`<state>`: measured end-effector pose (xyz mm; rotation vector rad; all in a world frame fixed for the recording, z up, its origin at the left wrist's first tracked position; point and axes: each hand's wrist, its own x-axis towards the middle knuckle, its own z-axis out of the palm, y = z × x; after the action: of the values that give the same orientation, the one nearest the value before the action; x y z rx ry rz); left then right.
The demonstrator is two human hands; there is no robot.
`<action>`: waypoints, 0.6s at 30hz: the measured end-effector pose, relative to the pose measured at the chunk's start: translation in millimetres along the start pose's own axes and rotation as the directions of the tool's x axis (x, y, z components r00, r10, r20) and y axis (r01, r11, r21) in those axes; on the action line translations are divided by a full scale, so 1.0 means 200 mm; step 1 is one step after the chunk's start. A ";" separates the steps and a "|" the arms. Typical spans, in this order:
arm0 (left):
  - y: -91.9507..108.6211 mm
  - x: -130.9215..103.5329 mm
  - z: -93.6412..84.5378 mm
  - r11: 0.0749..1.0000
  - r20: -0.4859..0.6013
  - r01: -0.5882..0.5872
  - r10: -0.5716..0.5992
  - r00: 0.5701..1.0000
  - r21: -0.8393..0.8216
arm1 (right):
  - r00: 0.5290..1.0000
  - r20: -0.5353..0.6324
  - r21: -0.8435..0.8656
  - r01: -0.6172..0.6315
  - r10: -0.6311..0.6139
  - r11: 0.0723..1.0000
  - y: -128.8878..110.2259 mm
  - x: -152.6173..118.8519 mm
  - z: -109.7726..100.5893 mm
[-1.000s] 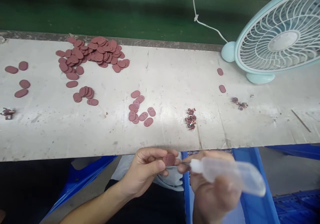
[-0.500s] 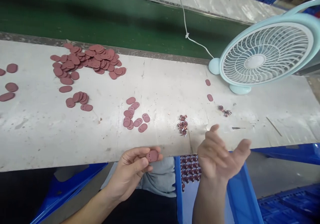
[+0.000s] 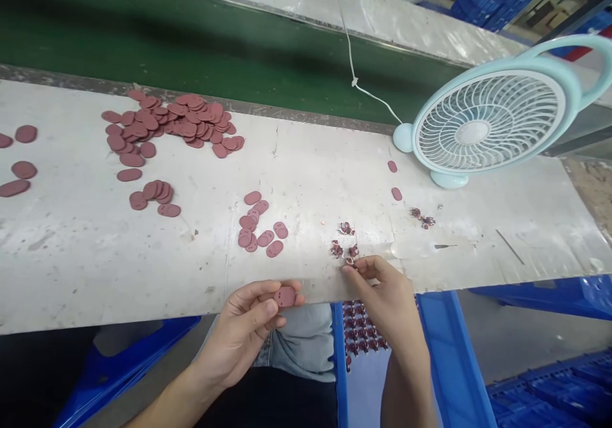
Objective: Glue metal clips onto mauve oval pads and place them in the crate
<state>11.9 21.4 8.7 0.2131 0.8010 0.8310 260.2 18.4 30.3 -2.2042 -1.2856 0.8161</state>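
1. Large pile of red-brown oval discs (image 3: 182, 122), which lay well left of the fan (image 3: 473, 132) along the far edge of the bench (image 3: 310, 160), presumably to leave the near surface free.
2. Small group of discs (image 3: 274, 249), left of the fan and nearer the person; several overlapped. Their place probably suited easy reach.
3. Left hand (image 3: 246, 326), left of and nearer than the fan. Thumb and fingers pinched the held disc (image 3: 287, 296) at the bench's near edge, gripping its margin, probably so that its marked face stayed uncovered.
4. Loose dark parts (image 3: 336, 249), left of and nearer than the fan, likely gathered for convenient picking.
5. Blue tray (image 3: 340, 358), below the bench and nearer than the fan. Similar parts stood inside in rows, apparently spaced to avoid tangling.
6. Right hand (image 3: 385, 293), nearer than the fan. Thumb and forefinger met around a small dark part (image 3: 350, 261); whether they gripped it could not be told.
7. Clear bottle (image 3: 414, 249), on its side before the fan, which probably left the right hand free.
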 end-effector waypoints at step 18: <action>-0.02 -0.02 0.07 0.988 0.164 -0.139 0.126 0.978 0.070 | 0.933 0.192 0.731 0.072 -0.305 0.679 -0.25 -0.30 0.10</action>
<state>21.4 17.2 18.6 0.4045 0.6760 0.8959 191.7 -9.5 64.0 -1.3225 -1.0390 1.3322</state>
